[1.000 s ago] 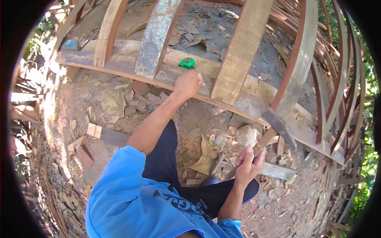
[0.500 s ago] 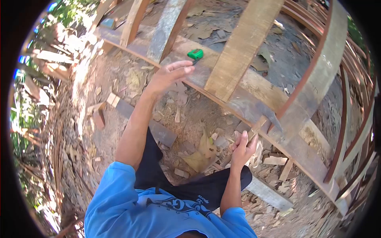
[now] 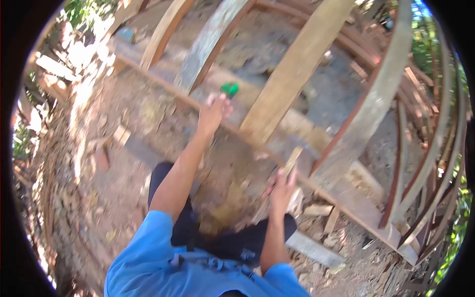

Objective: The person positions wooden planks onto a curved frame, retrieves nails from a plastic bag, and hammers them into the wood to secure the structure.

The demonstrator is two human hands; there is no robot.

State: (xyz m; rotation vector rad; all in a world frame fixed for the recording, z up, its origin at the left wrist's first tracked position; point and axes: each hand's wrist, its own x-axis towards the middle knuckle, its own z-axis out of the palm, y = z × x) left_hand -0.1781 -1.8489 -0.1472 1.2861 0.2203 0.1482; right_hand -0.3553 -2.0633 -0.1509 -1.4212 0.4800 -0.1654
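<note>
My right hand (image 3: 281,190) is closed round the wooden handle of a hammer (image 3: 293,159). Its metal head, blurred, lies over the long bottom board (image 3: 341,190). My left hand (image 3: 213,111) has its fingers curled at the near edge of that board; I cannot tell what is in them. Just beyond its knuckles is a green tape measure (image 3: 229,89), smeared by motion. Between my hands a wide upright slat (image 3: 292,74) rises from the board, and a greyish slat (image 3: 210,47) stands to the left.
More curved wooden ribs (image 3: 401,163) stand at the right. A wood offcut (image 3: 102,157) and a longer piece (image 3: 141,148) lie on the ground to the left. Another length of timber (image 3: 316,250) is beside my right knee. Dry leaves and wood chips litter the soil.
The view has shifted, with the frame sliding left and down. My left hand's fingers, stretched out before, are now curled close to the tape measure. The hammer's handle now points more steeply away from me.
</note>
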